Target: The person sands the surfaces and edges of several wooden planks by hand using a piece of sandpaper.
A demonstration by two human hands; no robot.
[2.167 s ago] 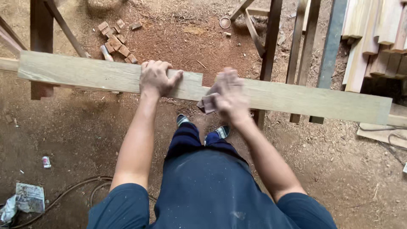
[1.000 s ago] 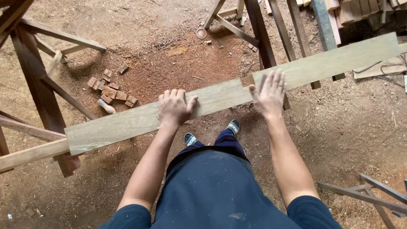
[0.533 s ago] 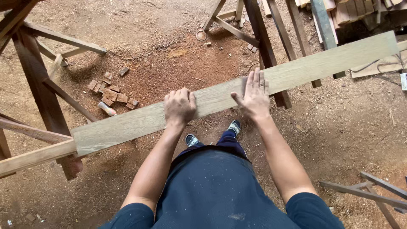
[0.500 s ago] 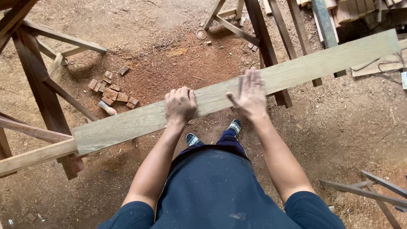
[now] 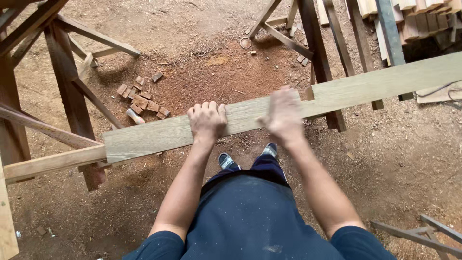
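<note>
Across the middle of my view, running from about eight o'clock up to two o'clock, lies the long pale plank (image 5: 159, 137), resting on a wooden sawhorse (image 5: 72, 101) at its left end and on a second trestle (image 5: 320, 58) toward the right. My left hand (image 5: 208, 123) sits flat on the board's top face, fingers close together and curled slightly over the far edge, pressing down rather than gripping. My right hand (image 5: 284, 115) is a blur just to the three o'clock side of the left one, palm down and fingers spread over the wood; whether it holds anything beneath it I cannot tell. I judge that I am rubbing or sweeping the surface with that right hand while the left steadies the board, and the next stroke would call for firm downward pressure from the left so the plank does not slide on its supports. Below the board, at six o'clock, my sandalled feet (image 5: 228, 161) stand on the sawdust-strewn dirt floor (image 5: 202, 72). Toward ten o'clock a scatter of small wood offcuts (image 5: 142, 98) lies on the ground, and at one o'clock stacked timber (image 5: 414, 21) fills the corner.
</note>
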